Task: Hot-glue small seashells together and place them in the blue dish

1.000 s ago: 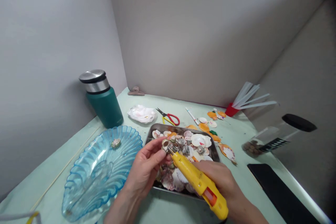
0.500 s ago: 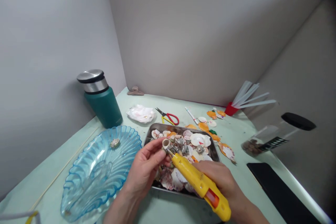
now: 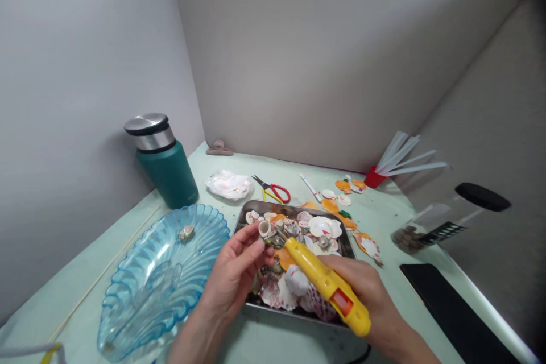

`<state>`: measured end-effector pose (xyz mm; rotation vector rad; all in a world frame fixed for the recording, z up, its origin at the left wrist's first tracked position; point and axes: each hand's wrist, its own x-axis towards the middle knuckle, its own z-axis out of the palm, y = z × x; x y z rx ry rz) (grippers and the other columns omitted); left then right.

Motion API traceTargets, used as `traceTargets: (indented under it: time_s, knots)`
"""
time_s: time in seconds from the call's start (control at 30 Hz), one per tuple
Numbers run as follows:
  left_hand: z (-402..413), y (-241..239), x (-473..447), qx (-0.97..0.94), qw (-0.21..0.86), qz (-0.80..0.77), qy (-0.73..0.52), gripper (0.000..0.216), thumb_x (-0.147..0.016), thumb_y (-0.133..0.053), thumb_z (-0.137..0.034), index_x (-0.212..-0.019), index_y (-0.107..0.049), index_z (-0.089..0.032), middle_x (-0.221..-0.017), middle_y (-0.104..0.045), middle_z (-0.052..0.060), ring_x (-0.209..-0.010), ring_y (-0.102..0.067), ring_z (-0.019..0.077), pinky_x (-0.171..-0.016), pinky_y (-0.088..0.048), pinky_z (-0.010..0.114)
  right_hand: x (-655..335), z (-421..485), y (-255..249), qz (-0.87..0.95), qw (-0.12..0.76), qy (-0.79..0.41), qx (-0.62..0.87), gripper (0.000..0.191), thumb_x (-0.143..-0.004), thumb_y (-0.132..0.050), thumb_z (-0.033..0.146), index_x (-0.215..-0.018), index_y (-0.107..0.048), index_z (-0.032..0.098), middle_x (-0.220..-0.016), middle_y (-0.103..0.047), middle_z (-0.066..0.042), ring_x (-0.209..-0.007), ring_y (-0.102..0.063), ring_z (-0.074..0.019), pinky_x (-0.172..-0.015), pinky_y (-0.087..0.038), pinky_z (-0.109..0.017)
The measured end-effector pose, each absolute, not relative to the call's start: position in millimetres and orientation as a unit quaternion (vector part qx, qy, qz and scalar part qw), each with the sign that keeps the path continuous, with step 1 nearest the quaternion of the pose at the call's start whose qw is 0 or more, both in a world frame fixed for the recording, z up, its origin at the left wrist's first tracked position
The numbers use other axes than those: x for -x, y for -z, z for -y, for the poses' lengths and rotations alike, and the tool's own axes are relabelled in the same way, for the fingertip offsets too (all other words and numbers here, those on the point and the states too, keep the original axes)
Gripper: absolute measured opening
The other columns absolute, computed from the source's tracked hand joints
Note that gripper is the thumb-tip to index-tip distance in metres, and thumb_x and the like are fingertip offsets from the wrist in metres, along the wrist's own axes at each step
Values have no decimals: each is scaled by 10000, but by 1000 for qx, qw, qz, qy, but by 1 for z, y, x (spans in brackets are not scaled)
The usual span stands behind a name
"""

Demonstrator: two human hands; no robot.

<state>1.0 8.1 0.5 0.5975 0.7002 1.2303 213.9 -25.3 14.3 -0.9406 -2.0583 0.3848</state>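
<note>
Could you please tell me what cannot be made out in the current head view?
All in the head view:
Right grip: fingers largely hidden behind the yellow tool.
Tool tip: too blurred to tell if it touches the shell in the left grip.
Lower shells in the tray: hidden under those above.
Black slab: cut off by the bottom edge.

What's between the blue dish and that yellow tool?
In the head view, the person's left hand, holding a small shell, comes between the blue dish and the yellow tool.
</note>
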Motion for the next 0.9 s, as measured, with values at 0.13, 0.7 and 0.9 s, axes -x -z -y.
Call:
traceTargets:
  time_s: [0.13, 0.7, 0.9]
  knots:
    - [-7, 0, -2, -277, 713, -327, -555, 330, -663, -794, -194, -982, -718, -162, -973, -693, 63, -685, -618, 103, -597, -500, 203, -213, 25, -9, 828, 385, -164, 373, 254, -889, -547, 395, -967, -627, 167, -724, -699, -53, -588, -637, -171, -553, -456, -248]
    - [-7, -4, -4, -276, 694, -360, -559, 365, -608, -827, -232, -951, -736, -148, -965, -714, 82, -672, -622, 118, -610, -498, 228, -217, 29, -13, 831, 355, -189, 385, 221, -879, -541, 381, -871, -628, 179, -713, -663, -35, -592, -593, -156, -557, -419, -242]
    - [-9, -1, -3, -239, 677, -366, -591, 365, -620, -825, -215, -956, -710, -131, -754, -685, 32, -610, -602, 104, -574, -500, 217, -232, 29, -10, 830, 204, -121, 505, 215, -838, -539, 170, -1030, -622, 222, -813, -699, -39, -716, -644, -192, -639, -453, -268]
